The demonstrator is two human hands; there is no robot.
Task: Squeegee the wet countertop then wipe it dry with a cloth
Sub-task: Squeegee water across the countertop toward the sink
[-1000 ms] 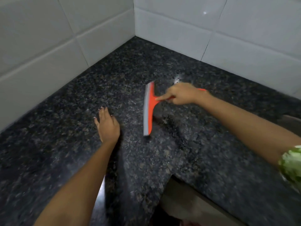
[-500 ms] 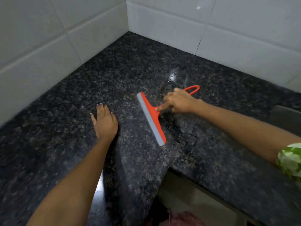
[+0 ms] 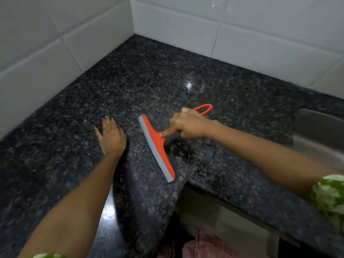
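Note:
An orange squeegee with a grey rubber blade lies blade-down on the dark speckled granite countertop, its blade running from the middle toward the inner front corner. My right hand grips its looped handle, with the index finger stretched along the neck toward the blade. My left hand rests flat on the counter, fingers straight, a little left of the blade's far end. A wet sheen and water droplets show behind the squeegee. No cloth lies on the counter.
White tiled walls close the counter at the left and back, meeting in a corner. A steel sink sits at the right edge. The counter's front edge makes an inner corner; pinkish fabric shows below it.
My right hand has drawn the squeegee nearer and toward the counter's inner corner, turning the blade to a diagonal. The left hand has stayed flat in place.

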